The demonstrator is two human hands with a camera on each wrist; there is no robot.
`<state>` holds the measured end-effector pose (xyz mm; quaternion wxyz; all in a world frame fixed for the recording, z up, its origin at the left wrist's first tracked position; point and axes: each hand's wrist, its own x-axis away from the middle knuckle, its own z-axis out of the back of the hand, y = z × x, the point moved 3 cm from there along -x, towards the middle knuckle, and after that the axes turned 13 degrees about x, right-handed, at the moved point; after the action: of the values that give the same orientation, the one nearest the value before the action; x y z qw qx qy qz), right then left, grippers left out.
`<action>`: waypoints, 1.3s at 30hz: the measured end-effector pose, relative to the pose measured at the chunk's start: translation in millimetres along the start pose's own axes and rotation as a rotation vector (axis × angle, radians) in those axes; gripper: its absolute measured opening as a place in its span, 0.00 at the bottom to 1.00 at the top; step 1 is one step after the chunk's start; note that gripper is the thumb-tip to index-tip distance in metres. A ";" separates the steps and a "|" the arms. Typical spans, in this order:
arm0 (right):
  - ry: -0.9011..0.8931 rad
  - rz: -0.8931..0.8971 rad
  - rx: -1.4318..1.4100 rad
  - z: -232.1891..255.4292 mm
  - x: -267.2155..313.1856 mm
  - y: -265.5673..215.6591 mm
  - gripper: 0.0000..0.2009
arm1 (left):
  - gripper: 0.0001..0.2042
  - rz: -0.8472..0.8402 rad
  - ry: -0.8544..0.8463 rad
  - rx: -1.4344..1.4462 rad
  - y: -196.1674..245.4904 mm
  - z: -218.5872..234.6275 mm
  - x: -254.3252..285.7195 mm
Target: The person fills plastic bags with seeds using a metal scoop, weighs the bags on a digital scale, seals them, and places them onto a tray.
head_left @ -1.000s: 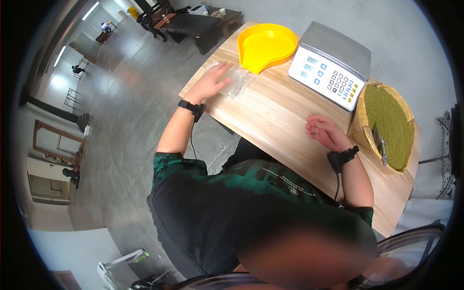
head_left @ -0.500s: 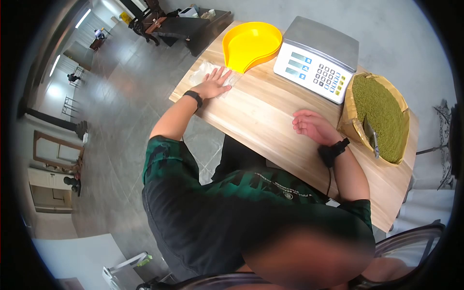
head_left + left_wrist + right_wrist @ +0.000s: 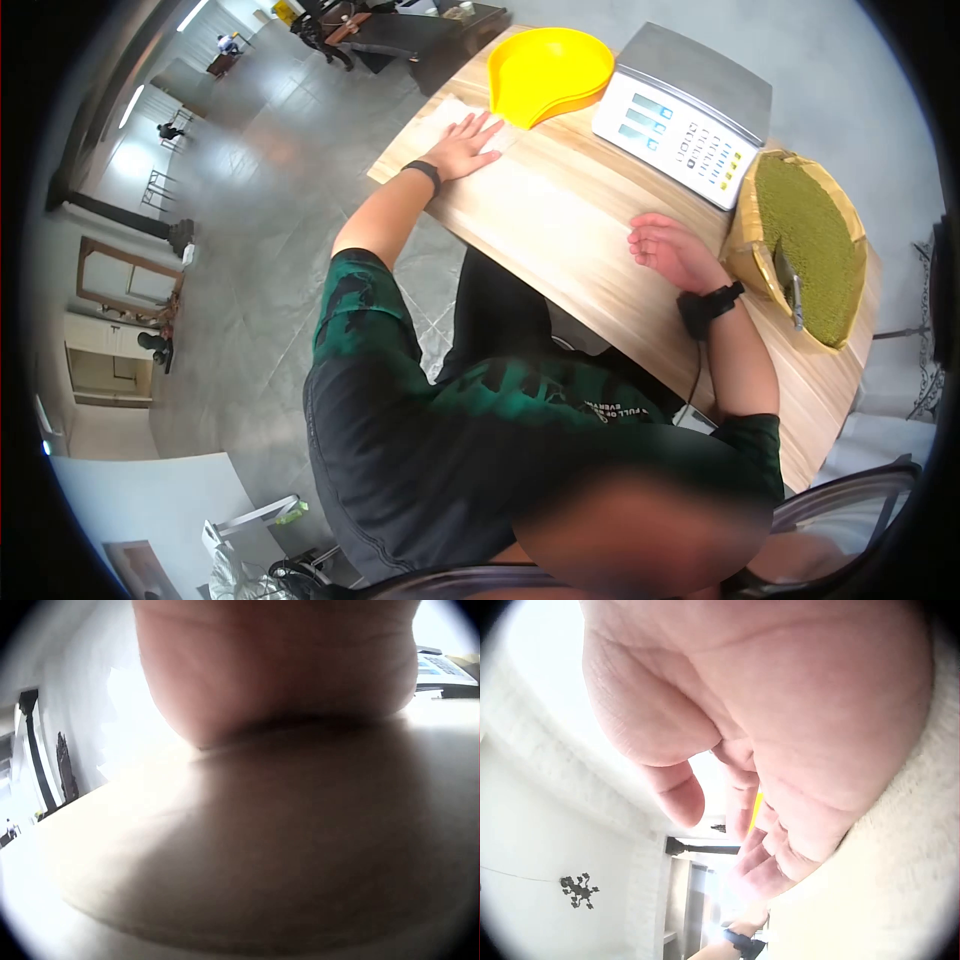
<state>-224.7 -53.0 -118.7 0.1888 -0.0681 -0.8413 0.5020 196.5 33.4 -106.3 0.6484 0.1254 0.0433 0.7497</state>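
Note:
In the head view my left hand (image 3: 461,152) lies palm down with spread fingers on a thin clear plastic bag (image 3: 447,112), at the table's left end. The left wrist view shows the heel of that hand (image 3: 277,667) against the tabletop. My right hand (image 3: 676,254) rests on its side on the wood, fingers loosely bent and holding nothing; its palm (image 3: 780,712) fills much of the right wrist view. A yellow scoop-shaped pan (image 3: 550,75) stands beyond the bag. Right of it is a digital scale (image 3: 690,100).
A paper sack (image 3: 745,245) of green granules (image 3: 810,240) stands at the table's right, with a metal scoop (image 3: 788,280) stuck in it. The wooden table (image 3: 560,210) has its near edge against the person's body. A dark table (image 3: 405,38) stands farther back.
My left hand has gone from lying partly raised over the bag to lying flatter on it, fingers spread. The right hand stays in place. The head view has shifted slightly.

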 end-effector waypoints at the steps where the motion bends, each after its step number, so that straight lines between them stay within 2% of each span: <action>1: -0.020 0.001 -0.004 -0.7 -0.9 -0.6 0.12 | 0.35 0.017 0.001 -0.010 -1.1 0.6 0.1; 7: -0.022 0.053 -0.021 -3.4 -0.1 -2.1 0.13 | 0.36 0.002 0.014 0.077 -6.3 6.2 -4.8; 9: 0.005 0.065 -0.010 -4.8 1.5 -2.1 0.14 | 0.38 -0.111 0.002 0.340 -10.3 14.1 -6.1; 10: 0.011 0.066 -0.004 -2.6 0.9 -0.8 0.15 | 0.37 -0.186 0.119 0.441 -10.3 19.5 -5.7; 11: 0.003 0.066 0.001 -1.2 -2.5 -2.2 0.15 | 0.37 -0.181 0.126 0.440 -16.4 24.0 -3.7; 14: 0.008 0.052 -0.024 -0.8 -2.2 1.3 0.17 | 0.34 -0.480 0.210 0.387 -17.5 44.8 0.1; 15: -0.005 0.048 -0.028 3.4 -3.3 3.0 0.18 | 0.35 -0.487 0.139 0.338 -17.7 51.2 4.6; 17: 0.003 0.055 -0.027 3.7 -2.8 2.6 0.18 | 0.38 -0.492 0.078 0.159 -13.6 54.5 23.1; 18: -0.010 0.059 -0.028 5.2 -4.2 4.3 0.18 | 0.40 -0.490 0.021 0.188 -17.0 49.6 24.8; 21: -0.005 0.066 -0.004 7.0 -7.2 4.6 0.18 | 0.37 -0.402 -0.060 0.283 -24.4 37.2 25.6; 25: 0.020 0.116 0.034 7.6 -8.1 6.4 0.17 | 0.24 -0.334 0.006 0.359 -31.9 36.1 15.8; 27: 0.098 0.130 0.055 11.6 -6.9 9.1 0.16 | 0.23 -0.262 -0.007 0.422 -45.3 32.0 3.9; 29: 0.184 0.146 0.093 12.6 -5.2 10.7 0.14 | 0.21 -0.271 0.010 0.465 -42.2 37.6 6.8; 31: 0.224 0.171 0.179 10.1 -5.7 10.5 0.13 | 0.16 -0.234 0.188 0.315 -40.3 48.9 5.5; 32: 0.281 0.175 0.210 10.2 -4.3 11.6 0.11 | 0.15 -0.269 0.274 0.300 -41.4 50.7 5.0; 35: 0.368 0.190 0.272 12.3 -5.9 16.7 0.09 | 0.16 -0.309 0.361 0.177 -32.6 59.0 8.7; 36: 0.375 0.197 0.257 11.7 -6.6 18.4 0.09 | 0.14 -0.222 0.320 0.175 -19.2 66.3 17.3; 39: 0.398 0.225 0.258 9.5 -3.9 22.2 0.08 | 0.12 -0.187 0.198 0.176 -16.8 64.3 16.0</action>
<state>-226.4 -51.2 -143.1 0.3007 -0.2340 -0.7038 0.5996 226.3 45.5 -46.0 0.6944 0.1024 0.1840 0.6881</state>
